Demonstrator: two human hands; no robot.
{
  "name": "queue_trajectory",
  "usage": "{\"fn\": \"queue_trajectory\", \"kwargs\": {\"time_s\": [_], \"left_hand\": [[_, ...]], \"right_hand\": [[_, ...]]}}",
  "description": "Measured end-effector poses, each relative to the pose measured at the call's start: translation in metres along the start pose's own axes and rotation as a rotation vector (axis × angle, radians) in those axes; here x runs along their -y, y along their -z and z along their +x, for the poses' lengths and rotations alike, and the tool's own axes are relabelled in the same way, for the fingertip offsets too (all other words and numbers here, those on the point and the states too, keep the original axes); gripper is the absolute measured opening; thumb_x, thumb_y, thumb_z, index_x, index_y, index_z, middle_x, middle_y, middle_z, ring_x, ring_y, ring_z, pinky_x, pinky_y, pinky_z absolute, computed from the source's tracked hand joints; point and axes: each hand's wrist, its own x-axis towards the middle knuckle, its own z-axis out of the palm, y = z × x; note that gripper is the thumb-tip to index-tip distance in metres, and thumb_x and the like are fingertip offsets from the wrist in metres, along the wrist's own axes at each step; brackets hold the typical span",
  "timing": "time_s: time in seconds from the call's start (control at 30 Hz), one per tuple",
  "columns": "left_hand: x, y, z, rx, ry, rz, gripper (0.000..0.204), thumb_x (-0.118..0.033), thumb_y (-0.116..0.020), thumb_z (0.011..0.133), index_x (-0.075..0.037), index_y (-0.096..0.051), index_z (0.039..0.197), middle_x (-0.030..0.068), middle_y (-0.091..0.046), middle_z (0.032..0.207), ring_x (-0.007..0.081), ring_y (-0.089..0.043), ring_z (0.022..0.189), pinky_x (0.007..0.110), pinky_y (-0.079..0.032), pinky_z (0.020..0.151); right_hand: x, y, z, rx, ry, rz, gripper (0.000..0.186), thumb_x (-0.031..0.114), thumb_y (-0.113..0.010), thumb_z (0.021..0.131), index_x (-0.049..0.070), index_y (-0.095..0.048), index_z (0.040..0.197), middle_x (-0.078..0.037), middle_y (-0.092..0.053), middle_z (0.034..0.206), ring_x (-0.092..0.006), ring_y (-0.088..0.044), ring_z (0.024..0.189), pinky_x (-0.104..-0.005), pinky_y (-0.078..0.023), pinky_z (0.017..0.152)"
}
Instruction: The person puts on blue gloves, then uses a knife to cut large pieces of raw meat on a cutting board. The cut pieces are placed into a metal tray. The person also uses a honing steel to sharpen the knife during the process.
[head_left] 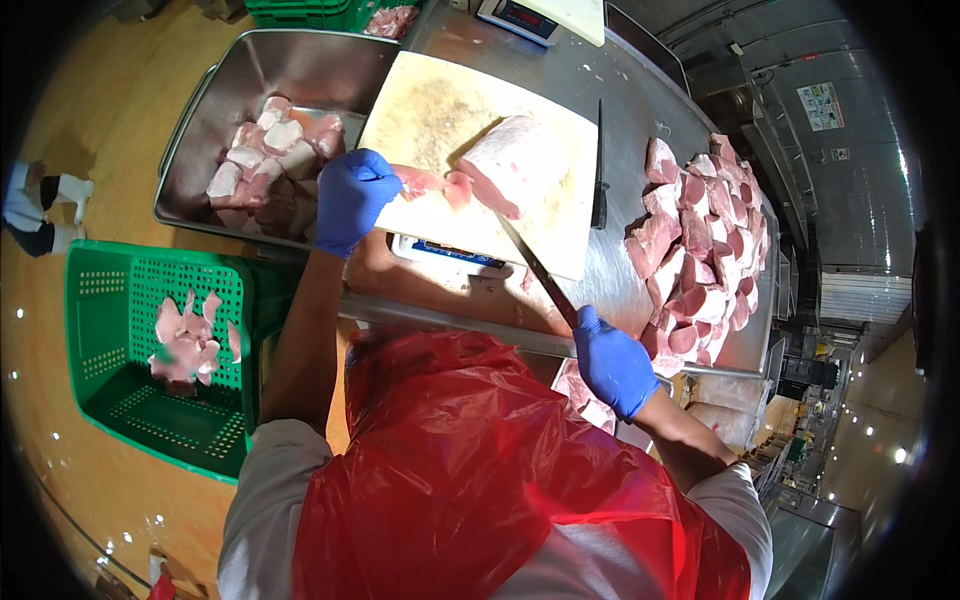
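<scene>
My left hand (pixel 352 200), in a blue glove, is closed on a thin strip of meat (pixel 418 181) over the left edge of the white cutting board (pixel 420 110). My gloved right hand (pixel 610 365) grips the handle of a long knife (pixel 538 268), its blade slanting up and left across the board's near edge. The blade's tip ends beside a large piece of pale meat with a fat layer (pixel 515 155), which rests on the board. Between that piece and my left hand lies a small pink scrap (pixel 458 190).
A steel tub (pixel 185 170) with meat chunks stands left of the board. Below it, a green crate (pixel 95 350) holds several slices. Many meat pieces (pixel 700 250) are piled on the steel table at right. A second dark knife (pixel 600 190) lies along the board's right edge. Scales (pixel 450 255) sit under the board's near side.
</scene>
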Motion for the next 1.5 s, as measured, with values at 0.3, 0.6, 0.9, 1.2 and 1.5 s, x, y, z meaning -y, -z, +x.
{"fn": "queue_trajectory", "kwargs": {"time_s": [0.3,0.6,0.9,1.2,1.5], "left_hand": [[-0.044,-0.053,-0.009,0.043,-0.292,0.771,0.028,-0.03,-0.07,0.079,-0.012,-0.066,0.1,0.0098,-0.061,0.098,0.0299,-0.056,0.102,0.046,-0.047,0.081],[0.003,-0.029,-0.002,-0.093,-0.399,0.479,0.009,-0.01,-0.07,0.074,-0.008,-0.064,0.08,0.0115,-0.058,0.08,0.0332,-0.057,0.079,0.044,-0.048,0.07],[-0.01,0.265,-0.151,-0.313,0.508,0.774,0.027,0.0,-0.067,0.083,0.003,-0.069,0.11,0.0135,-0.069,0.095,0.0224,-0.065,0.091,0.036,-0.052,0.084],[-0.082,0.057,0.027,0.181,-0.273,0.252,0.033,-0.013,-0.061,0.096,0.0,-0.065,0.126,0.0103,-0.068,0.121,0.0182,-0.064,0.109,0.031,-0.049,0.096],[-0.012,-0.084,0.052,0.294,0.227,-0.362,0.048,-0.029,-0.064,0.098,0.004,-0.058,0.132,0.0127,-0.068,0.118,0.0186,-0.062,0.11,0.03,-0.049,0.097]], "right_hand": [[0.094,0.027,0.133,-0.406,0.081,0.257,0.018,0.014,-0.046,0.098,-0.002,-0.049,0.107,-0.031,-0.067,0.095,-0.0468,-0.068,0.088,-0.0536,-0.055,0.076],[0.02,-0.029,0.056,-0.098,-0.026,0.053,0.021,0.013,-0.047,0.097,0.001,-0.045,0.115,-0.03,-0.066,0.097,-0.0491,-0.066,0.087,-0.0564,-0.053,0.072],[-0.053,-0.054,-0.007,-0.468,-0.123,0.689,0.012,0.008,-0.053,0.101,-0.003,-0.049,0.103,-0.024,-0.06,0.069,-0.0385,-0.061,0.055,-0.0432,-0.045,0.048],[-0.073,-0.021,0.124,-0.77,0.116,1.409,0.023,0.019,-0.052,0.107,0.0,-0.057,0.118,-0.005,-0.064,0.093,-0.012,-0.063,0.079,-0.0261,-0.052,0.071],[-0.069,-0.017,0.209,-0.545,0.311,1.8,0.019,0.019,-0.048,0.107,0.002,-0.056,0.104,-0.009,-0.064,0.089,-0.0197,-0.066,0.078,-0.0364,-0.059,0.077]]}}
